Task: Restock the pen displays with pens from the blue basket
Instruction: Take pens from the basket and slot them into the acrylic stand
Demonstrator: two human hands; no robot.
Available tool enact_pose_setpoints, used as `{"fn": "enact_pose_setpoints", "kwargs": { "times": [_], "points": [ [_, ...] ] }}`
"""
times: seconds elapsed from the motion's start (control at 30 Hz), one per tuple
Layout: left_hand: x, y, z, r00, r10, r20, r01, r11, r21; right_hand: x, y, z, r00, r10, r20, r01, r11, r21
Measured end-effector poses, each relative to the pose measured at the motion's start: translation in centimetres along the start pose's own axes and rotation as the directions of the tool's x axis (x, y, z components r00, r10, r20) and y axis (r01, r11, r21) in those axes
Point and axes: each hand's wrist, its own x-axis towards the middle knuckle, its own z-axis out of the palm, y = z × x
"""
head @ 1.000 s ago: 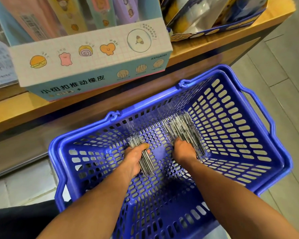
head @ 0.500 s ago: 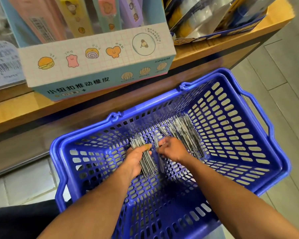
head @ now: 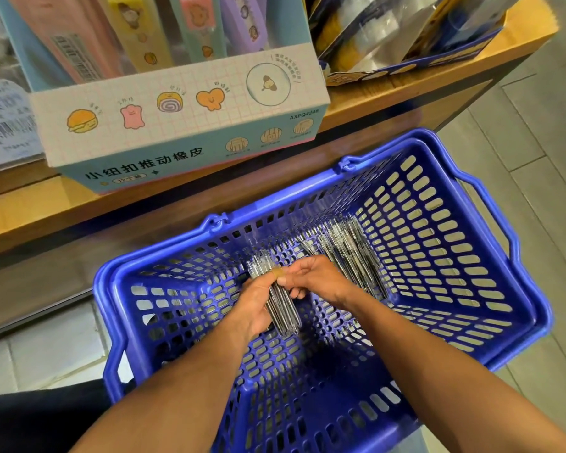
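1. Two hands work inside the blue basket (head: 490,335), which fills the lower centre and right of the frame.
2. Left hand (head: 257,305): fingers curled round a bundle of pens (head: 276,297), clamping it at mid-length. The bundle is at frame centre, above the basket floor.
3. Bundle axis: its long axis runs from upper left to lower right of the frame, tilted slightly off vertical. Which end carries the tips cannot be read; the pens appear clear-bodied and blur together.
4. Right hand (head: 314,279): touches the bundle on its right side, fingertips pinched at the bundle's upper part. It seems to be feeding or squaring a pen into the bundle; the exact contact is hidden by the fingers.
5. Loose pile of pens (head: 350,256): lies on the basket floor, just up and right of the right hand, long axis roughly parallel to the bundle. The right hand is the nearer one.
6. Shelf (head: 406,89): across the upper frame, carrying a cartoon-printed box (head: 183,125). No pen display is identifiable there.
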Motion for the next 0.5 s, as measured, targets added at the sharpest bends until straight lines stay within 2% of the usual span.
{"fn": "enact_pose_setpoints", "kwargs": {
  "times": [0.07, 0.1, 0.13, 0.17, 0.23, 0.3, 0.37, 0.4, 0.43, 0.5],
  "points": [
    [0.2, 0.1, 0.0, 0.997, -0.010, -0.076, 0.009, 1.000, -0.010, 0.6, 0.1, -1.1, 0.994, 0.013, -0.105, -0.009, 0.999, 0.040],
    [0.3, 0.1, 0.0, 0.993, -0.015, -0.119, 0.014, 1.000, -0.011, 0.9, 0.4, -1.8, 0.979, 0.009, -0.205, -0.012, 1.000, -0.016],
    [0.4, 0.0, 0.0, 0.990, -0.022, -0.140, 0.020, 1.000, -0.012, 1.4, 0.8, -2.4, 0.948, -0.018, -0.317, -0.036, 0.986, -0.164],
    [0.5, 0.0, -0.1, 0.989, -0.028, -0.147, 0.026, 1.000, -0.012, 1.8, 1.3, -3.0, 0.912, -0.068, -0.404, -0.095, 0.925, -0.369],
    [0.5, -0.1, -0.2, 0.988, -0.041, -0.150, 0.040, 0.999, -0.010, 2.2, 2.4, -3.7, 0.879, -0.137, -0.457, -0.250, 0.684, -0.685],
    [0.6, -0.1, -0.2, 0.986, -0.045, -0.159, 0.043, 0.999, -0.018, 2.2, 3.2, -3.4, 0.897, -0.122, -0.426, -0.319, 0.488, -0.812],
    [0.7, -0.1, -0.2, 0.985, -0.039, -0.165, 0.034, 0.999, -0.038, 2.3, 3.8, -2.8, 0.917, -0.100, -0.386, -0.325, 0.373, -0.869],
    [0.7, -0.1, -0.2, 0.985, -0.033, -0.169, 0.026, 0.999, -0.048, 2.3, 4.0, -2.6, 0.924, -0.095, -0.371, -0.316, 0.359, -0.878],
    [0.8, -0.1, -0.3, 0.985, -0.028, -0.171, 0.020, 0.998, -0.054, 2.2, 3.9, -2.5, 0.929, -0.085, -0.359, -0.301, 0.389, -0.871],
    [0.8, -0.2, -0.4, 0.986, -0.029, -0.167, 0.019, 0.998, -0.061, 2.2, 3.4, -2.3, 0.941, -0.038, -0.337, -0.249, 0.595, -0.764]
  ]
}}
